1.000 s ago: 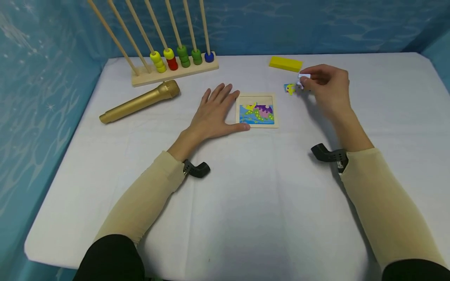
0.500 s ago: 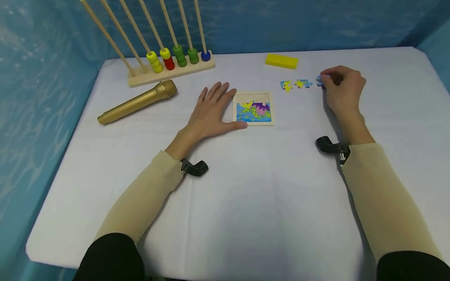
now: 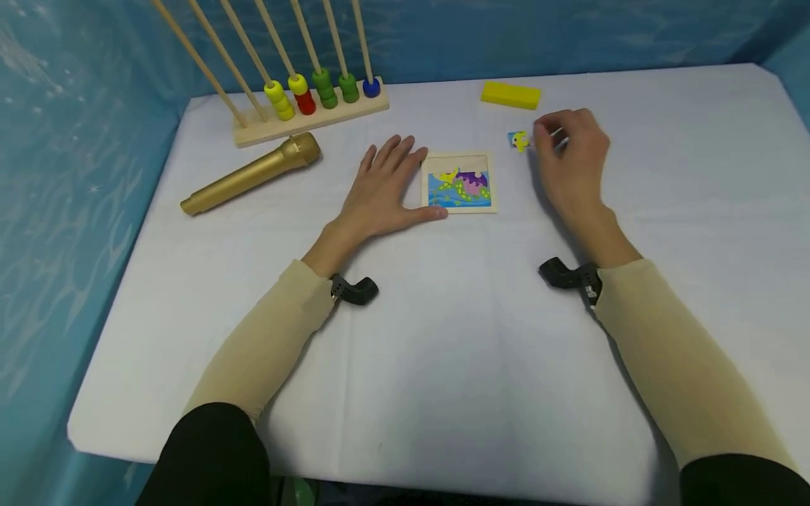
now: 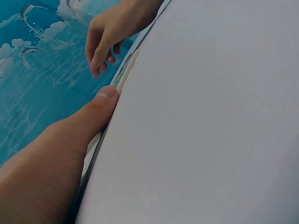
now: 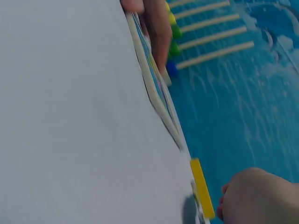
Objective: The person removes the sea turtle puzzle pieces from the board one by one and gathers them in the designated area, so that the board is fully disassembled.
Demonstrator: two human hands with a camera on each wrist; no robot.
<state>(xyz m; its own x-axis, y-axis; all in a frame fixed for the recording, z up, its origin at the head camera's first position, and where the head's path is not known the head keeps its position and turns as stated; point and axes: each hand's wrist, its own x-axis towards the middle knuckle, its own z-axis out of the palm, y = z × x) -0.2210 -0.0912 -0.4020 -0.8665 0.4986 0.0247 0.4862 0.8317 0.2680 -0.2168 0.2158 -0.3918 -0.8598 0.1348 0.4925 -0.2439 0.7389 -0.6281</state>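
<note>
My left hand (image 3: 382,186) lies spread on the table, its index fingertip and thumb touching the left side of a small wooden puzzle tray (image 3: 459,209). A turtle-like picture in blue, green and purple fills the tray's lower part; bare wood shows along its top. To the right, my right hand (image 3: 572,158) hovers with bent fingers, and I see nothing between them in the left wrist view. Just left of its fingertips lies a blue puzzle piece with a yellow fish (image 3: 519,140). The other loose pieces are hidden behind the right hand.
A yellow block (image 3: 511,95) lies at the back edge. Back left stands a wooden bead stacker (image 3: 313,121) with tall rods and coloured beads. In front of it rests a gold microphone (image 3: 249,176). A blue curtain (image 3: 506,39) hangs behind the table.
My right hand first held a white-backed piece, then a blue one farther right. It has since moved back left, covering the spot of the middle piece. The left hand stays at the tray.
</note>
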